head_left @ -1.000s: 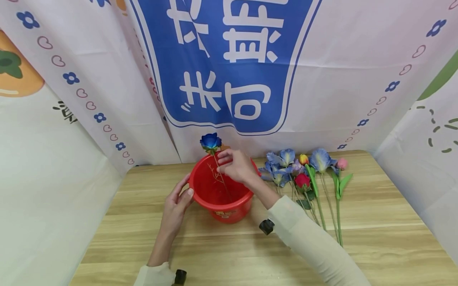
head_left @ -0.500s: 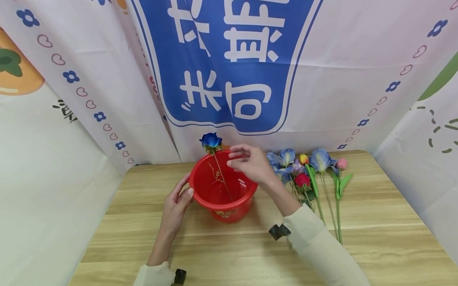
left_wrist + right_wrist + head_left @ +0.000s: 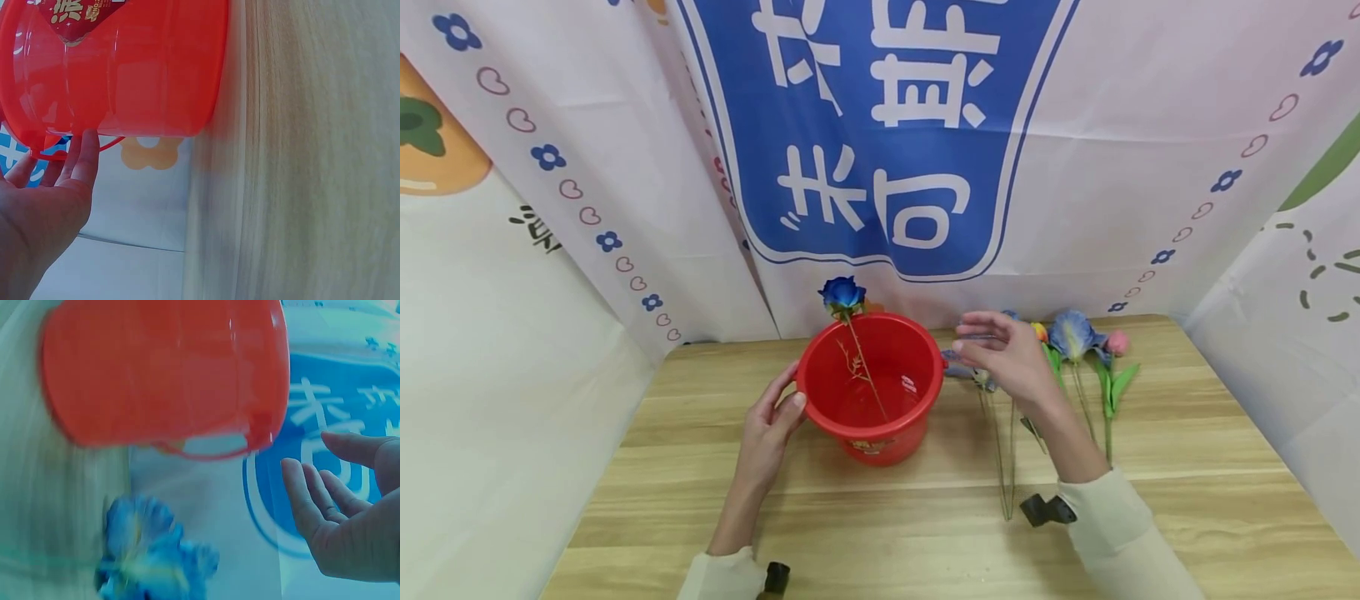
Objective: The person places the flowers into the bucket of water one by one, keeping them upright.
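Observation:
A red plastic bucket (image 3: 895,446) stands upright on the table. Inside it leans an artificial blue rose (image 3: 842,294), its bloom above the far rim and its thin stem reaching the bottom. My left hand (image 3: 771,429) holds the bucket's left side at the rim; in the left wrist view its fingers (image 3: 87,156) lie against the wall by the thin handle. Right of the bucket, my right hand (image 3: 1011,354) hovers above the flowers, fingers loosely bent and holding nothing. It hides the red rose and part of the blue irises (image 3: 156,550), blurred in the right wrist view.
Beyond the right hand lie a pale blue iris (image 3: 1073,335), a pink tulip (image 3: 1117,342) with green leaves, and a partly covered yellow-orange tulip (image 3: 1040,332). Their stems point towards the near edge of the wooden table (image 3: 880,533). A printed cloth (image 3: 1075,225) hangs behind.
My right hand has drawn away from the blue rose's stem and moved right, out over the flowers. The rose stays leaning in the bucket; my left hand has stayed at the rim.

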`<control>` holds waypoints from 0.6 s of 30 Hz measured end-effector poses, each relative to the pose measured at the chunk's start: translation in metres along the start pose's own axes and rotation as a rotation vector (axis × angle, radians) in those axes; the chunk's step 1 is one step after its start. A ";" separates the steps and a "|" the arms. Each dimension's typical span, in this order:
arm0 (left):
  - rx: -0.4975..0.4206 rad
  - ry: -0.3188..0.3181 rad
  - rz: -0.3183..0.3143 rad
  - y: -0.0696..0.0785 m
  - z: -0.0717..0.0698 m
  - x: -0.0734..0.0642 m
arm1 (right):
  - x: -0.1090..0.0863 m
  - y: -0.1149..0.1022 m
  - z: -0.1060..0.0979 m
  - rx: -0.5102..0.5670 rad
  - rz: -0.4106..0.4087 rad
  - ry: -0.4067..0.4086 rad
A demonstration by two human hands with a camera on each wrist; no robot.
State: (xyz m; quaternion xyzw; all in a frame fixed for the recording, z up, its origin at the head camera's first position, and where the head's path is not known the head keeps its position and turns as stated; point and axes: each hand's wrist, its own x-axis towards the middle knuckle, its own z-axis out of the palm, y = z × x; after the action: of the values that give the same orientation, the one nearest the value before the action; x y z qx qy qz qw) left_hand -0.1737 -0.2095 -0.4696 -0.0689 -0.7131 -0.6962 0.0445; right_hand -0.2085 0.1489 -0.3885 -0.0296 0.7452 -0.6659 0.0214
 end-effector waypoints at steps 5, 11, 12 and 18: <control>-0.007 -0.004 0.001 0.000 0.000 0.000 | -0.013 0.014 -0.029 0.014 -0.026 0.035; -0.009 0.001 0.013 0.000 0.001 0.000 | -0.026 0.028 -0.059 -0.013 -0.016 0.065; -0.011 0.001 0.015 0.000 0.001 0.000 | -0.028 0.031 -0.063 -0.023 -0.011 0.069; -0.023 -0.011 0.029 0.000 0.001 0.000 | -0.039 0.050 -0.084 -0.048 0.042 0.067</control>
State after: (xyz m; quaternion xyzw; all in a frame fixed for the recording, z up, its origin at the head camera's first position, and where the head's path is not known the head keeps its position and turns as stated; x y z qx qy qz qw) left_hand -0.1738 -0.2081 -0.4697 -0.0835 -0.7041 -0.7034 0.0496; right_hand -0.1768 0.2406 -0.4294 0.0079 0.7616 -0.6480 0.0099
